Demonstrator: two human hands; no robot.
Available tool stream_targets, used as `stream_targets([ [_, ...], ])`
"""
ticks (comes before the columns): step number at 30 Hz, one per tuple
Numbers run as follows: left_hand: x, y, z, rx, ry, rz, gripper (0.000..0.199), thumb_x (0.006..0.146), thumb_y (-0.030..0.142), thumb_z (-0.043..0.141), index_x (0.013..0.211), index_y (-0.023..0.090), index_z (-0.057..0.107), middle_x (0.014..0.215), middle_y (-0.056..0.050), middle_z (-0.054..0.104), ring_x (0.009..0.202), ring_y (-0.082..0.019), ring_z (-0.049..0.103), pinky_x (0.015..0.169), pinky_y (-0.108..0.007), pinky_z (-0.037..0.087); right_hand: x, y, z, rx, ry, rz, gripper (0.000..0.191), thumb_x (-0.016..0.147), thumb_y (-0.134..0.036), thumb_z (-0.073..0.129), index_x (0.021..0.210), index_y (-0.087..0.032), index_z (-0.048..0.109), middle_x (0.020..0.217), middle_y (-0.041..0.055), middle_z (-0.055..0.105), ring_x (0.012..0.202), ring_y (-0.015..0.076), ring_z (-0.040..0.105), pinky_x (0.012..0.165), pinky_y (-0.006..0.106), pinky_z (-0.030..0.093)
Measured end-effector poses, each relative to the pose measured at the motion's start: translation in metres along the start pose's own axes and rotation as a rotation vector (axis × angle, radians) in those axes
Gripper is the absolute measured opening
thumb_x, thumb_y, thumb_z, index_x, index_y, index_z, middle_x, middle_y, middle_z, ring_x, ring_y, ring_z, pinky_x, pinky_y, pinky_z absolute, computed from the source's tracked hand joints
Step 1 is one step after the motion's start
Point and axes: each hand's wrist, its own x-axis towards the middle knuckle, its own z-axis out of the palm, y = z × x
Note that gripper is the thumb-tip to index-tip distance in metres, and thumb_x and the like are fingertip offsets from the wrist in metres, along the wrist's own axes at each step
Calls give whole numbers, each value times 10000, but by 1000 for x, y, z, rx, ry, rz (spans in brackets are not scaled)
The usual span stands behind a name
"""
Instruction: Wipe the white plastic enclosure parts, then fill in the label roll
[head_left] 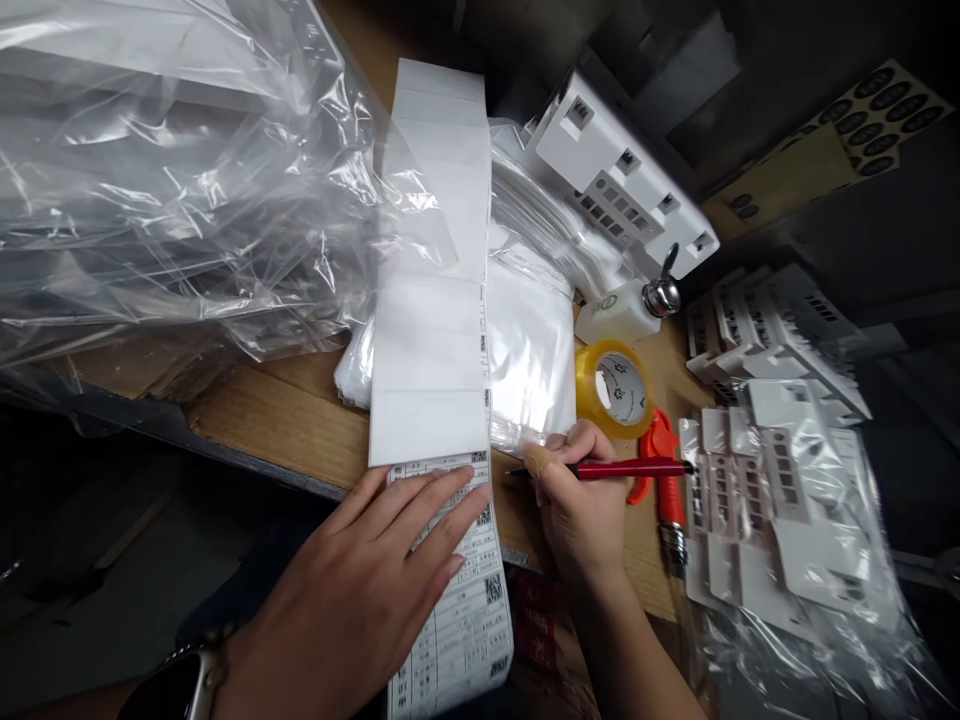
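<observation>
My left hand [375, 570] lies with its fingers spread on a strip of printed labels [457, 610] that hangs over the table's front edge. The strip continues up the table as blank white paper [431, 300]. In my right hand [581, 490] is a red pen [637, 468], its dark tip pointing left, just to the right of the labels and apart from them. Under the blank strip and to its right lie clear plastic bags [532, 340].
Large clear plastic sheeting [187, 200] covers the left. Yellow tape [615, 388], a pump bottle [622, 312] and a red-handled tool [670, 500] lie to the right. Beyond are a white housing [622, 170], bagged white parts [795, 500] and a sticker sheet [825, 150].
</observation>
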Motion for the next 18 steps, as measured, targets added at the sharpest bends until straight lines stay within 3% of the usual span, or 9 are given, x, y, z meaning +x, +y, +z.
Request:
stream_targets([
  [3, 0, -1, -1, 10, -1, 13, 402, 1078, 258, 495, 1448, 145, 603, 1460, -25, 676, 1224, -205, 607, 1082, -356, 363, -5, 0, 3, -58, 4, -34, 412, 741, -195, 806, 630, -245, 412, 519, -95, 465, 467, 85, 387, 477, 238, 321],
  [9, 3, -6, 1, 7, -10, 35, 368, 1080, 332, 504, 1360, 170, 679, 1505, -61, 639, 1372, -238, 549, 1133, -394, 336, -10, 9, 10, -190, -3, -136, 419, 740, -169, 775, 617, -246, 381, 552, -94, 450, 509, 87, 391, 519, 248, 362],
  [18, 4, -6, 1, 60, -11, 69, 386, 1079, 327, 493, 1375, 149, 667, 1507, -69, 635, 1349, -266, 588, 1119, -426, 342, -13, 14, 10, -244, -27, -145, 416, 777, -193, 780, 633, -245, 393, 582, -82, 474, 548, 98, 415, 550, 260, 384],
])
